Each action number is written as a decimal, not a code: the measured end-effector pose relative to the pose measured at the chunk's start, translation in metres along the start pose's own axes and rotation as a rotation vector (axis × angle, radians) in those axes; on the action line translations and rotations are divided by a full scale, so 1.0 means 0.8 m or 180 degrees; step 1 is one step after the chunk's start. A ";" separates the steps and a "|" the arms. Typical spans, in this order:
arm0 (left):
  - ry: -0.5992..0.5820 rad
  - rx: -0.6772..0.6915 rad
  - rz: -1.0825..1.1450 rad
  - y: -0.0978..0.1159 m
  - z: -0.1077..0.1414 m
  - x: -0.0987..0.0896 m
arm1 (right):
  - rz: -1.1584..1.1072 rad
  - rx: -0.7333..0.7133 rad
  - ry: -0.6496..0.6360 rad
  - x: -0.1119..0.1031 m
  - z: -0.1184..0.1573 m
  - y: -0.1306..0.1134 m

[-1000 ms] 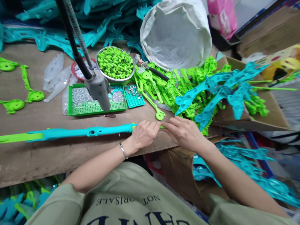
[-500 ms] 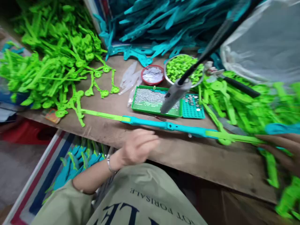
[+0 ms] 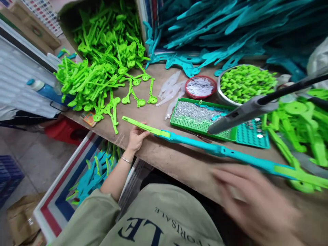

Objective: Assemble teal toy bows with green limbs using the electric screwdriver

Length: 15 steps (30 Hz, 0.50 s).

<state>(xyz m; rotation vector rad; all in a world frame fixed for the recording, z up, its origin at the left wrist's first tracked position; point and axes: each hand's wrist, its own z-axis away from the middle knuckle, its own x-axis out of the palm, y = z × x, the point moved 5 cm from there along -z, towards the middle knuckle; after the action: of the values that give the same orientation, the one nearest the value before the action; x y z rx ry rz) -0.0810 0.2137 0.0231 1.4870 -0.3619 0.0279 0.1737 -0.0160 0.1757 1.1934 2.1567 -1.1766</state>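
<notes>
A long turquoise plastic piece (image 3: 194,142) with lime-green arms at both ends lies slantwise along the front of the table. My left hand (image 3: 137,139) is closed around the green arm (image 3: 146,128) at its left end, with the fingertips partly hidden behind it. Over the front edge, below the right half of the piece, my right hand (image 3: 256,201) is smeared by motion; whether it holds anything is hidden. Behind the piece stands a green tray (image 3: 203,127) of small metal parts, and beside it a teal tray (image 3: 252,138) with a few round metal bits.
Loose green parts (image 3: 102,82) are heaped at the left, more (image 3: 299,126) at the right. Turquoise parts (image 3: 217,30) fill the back. A red basket (image 3: 191,95) and metal bowl (image 3: 220,92) stand behind the trays. A grey tool on a cable (image 3: 235,118) hangs over them.
My left hand has moved left from the middle of the long piece and taken its left green arm. My right hand has left the right end and come inward. The view has swung left.
</notes>
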 end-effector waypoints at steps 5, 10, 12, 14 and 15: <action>-0.0022 -0.0097 0.0107 0.000 0.002 0.001 | 0.0000 -0.0034 -0.0794 0.170 -0.081 -0.018; -0.0129 -0.0232 0.0165 0.005 0.003 0.008 | 0.0417 0.0622 -0.2070 0.230 -0.114 -0.012; -0.0146 -0.0282 0.0175 0.006 0.005 0.013 | 0.0422 0.0718 -0.2235 0.228 -0.112 -0.015; -0.0130 -0.0314 0.0176 0.007 0.009 0.017 | 0.0406 0.0851 -0.2280 0.224 -0.108 -0.016; -0.0112 -0.0318 0.0174 0.008 0.011 0.018 | 0.0387 0.0909 -0.2286 0.224 -0.107 -0.016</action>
<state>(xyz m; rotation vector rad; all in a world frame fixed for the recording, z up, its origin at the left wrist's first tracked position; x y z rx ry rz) -0.0707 0.2027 0.0336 1.3800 -0.4264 0.0268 0.0685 0.1385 0.1087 0.8055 1.3991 -1.5887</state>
